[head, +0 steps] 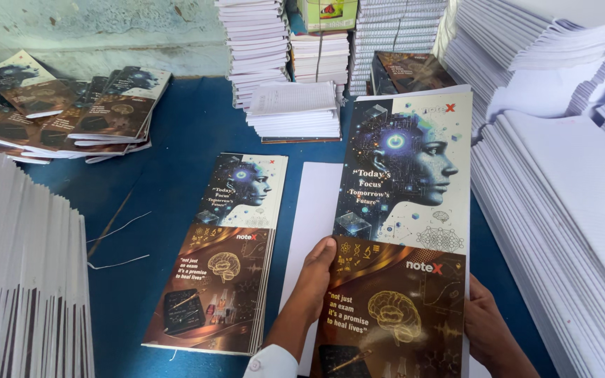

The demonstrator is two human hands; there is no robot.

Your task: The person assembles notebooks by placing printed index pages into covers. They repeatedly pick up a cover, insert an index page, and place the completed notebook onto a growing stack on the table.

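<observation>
Two hands [314,276], one held cover sheet [404,210], one cover stack [222,259], several paper stacks [561,210].

I see bright, even daylight with soft shadows. The white paper stacks [561,42] at upper right look almost overexposed, and edges bend slightly.

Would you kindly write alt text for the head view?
Both hands, left hand and right hand, hold a tall glossy printed cover sheet above a blue table. A pile of matching covers lies left, among stacks of white paper.
</observation>
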